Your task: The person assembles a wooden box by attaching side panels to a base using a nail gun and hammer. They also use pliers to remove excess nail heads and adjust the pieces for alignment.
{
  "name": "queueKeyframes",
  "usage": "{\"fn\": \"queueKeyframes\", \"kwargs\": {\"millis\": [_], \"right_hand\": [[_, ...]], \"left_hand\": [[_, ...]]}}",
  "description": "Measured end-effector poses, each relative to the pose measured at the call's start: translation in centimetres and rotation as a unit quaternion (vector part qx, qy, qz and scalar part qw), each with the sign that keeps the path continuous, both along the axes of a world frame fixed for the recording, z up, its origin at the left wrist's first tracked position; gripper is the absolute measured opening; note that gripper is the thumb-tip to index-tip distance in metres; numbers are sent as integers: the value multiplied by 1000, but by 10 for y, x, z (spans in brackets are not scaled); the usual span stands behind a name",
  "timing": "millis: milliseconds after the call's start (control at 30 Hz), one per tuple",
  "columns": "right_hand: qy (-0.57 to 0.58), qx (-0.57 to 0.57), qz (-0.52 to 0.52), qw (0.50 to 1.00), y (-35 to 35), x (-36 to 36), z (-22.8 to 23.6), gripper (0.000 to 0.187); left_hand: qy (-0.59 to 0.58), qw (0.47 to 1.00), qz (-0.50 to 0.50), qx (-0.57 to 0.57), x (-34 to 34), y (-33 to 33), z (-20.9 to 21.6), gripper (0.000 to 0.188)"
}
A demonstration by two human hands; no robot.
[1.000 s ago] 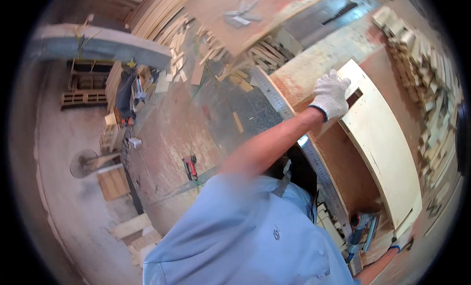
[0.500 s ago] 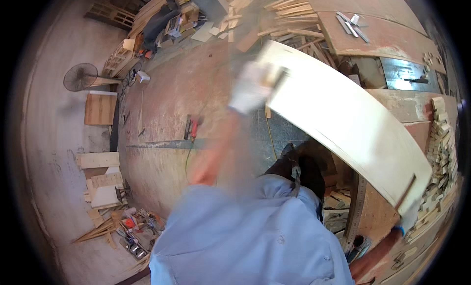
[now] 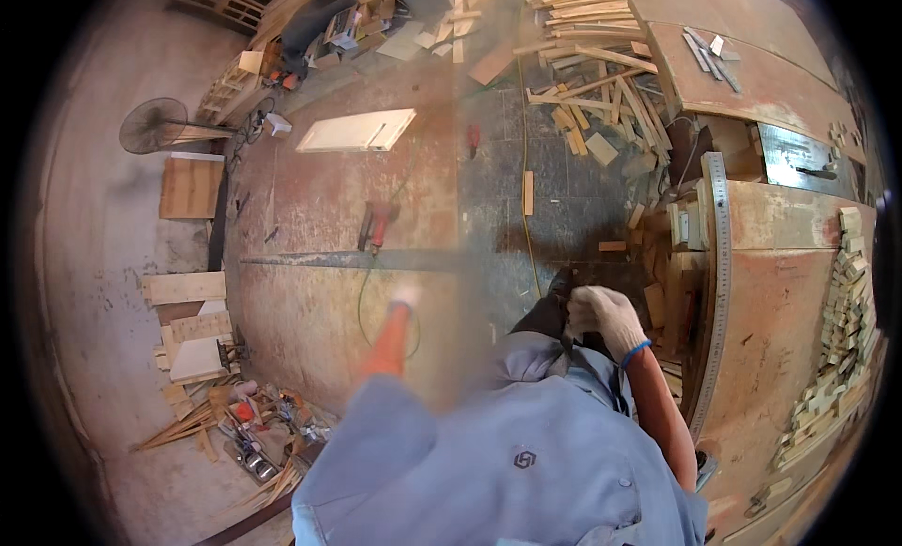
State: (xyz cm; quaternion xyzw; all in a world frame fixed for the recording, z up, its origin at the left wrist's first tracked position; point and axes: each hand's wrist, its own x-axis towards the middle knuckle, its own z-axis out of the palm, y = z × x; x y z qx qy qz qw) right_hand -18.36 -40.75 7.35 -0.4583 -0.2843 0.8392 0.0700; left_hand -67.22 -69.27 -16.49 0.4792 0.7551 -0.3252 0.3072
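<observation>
A pale wooden panel (image 3: 352, 132) with a slot near its right end lies on the far part of the left worktable (image 3: 310, 198). My left hand (image 3: 406, 294) is over the same table, nearest a red air nail gun (image 3: 379, 228) with a thin green hose. The hand is smeared by motion and its fingers cannot be made out. My right hand (image 3: 606, 319), in a white glove with a blue cuff, is at my waist, fingers curled against the dark clothing. Whatever it grips there is hidden. The panel is apart from both hands.
At right stands another bench (image 3: 770, 311) with a metal ruler (image 3: 720, 255) along its edge and a pile of small wood blocks (image 3: 836, 330). Loose wood strips (image 3: 611, 95) cover the far floor. A standing fan (image 3: 152, 126) and scattered tools (image 3: 268, 433) are at left.
The panel has gone from both hands to the left worktable. My left hand has drawn back toward me, and my right hand has moved from the right bench side to my waist.
</observation>
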Motion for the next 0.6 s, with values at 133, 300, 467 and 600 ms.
{"fn": "queueKeyframes", "kwargs": {"millis": [133,300,467,600], "right_hand": [[134,-187,-164,959,-41,114,-88,36],[-135,65,-131,980,-98,174,-109,38],[-86,-154,-347,921,-109,207,-127,35],[-295,38,-256,920,-166,235,-244,32]], "left_hand": [[-256,956,-134,-44,214,57,3,29],[-235,955,-183,10,234,124,32,26],[-197,952,-137,190,289,316,76,31],[-368,816,-72,440,386,442,161,33]]}}
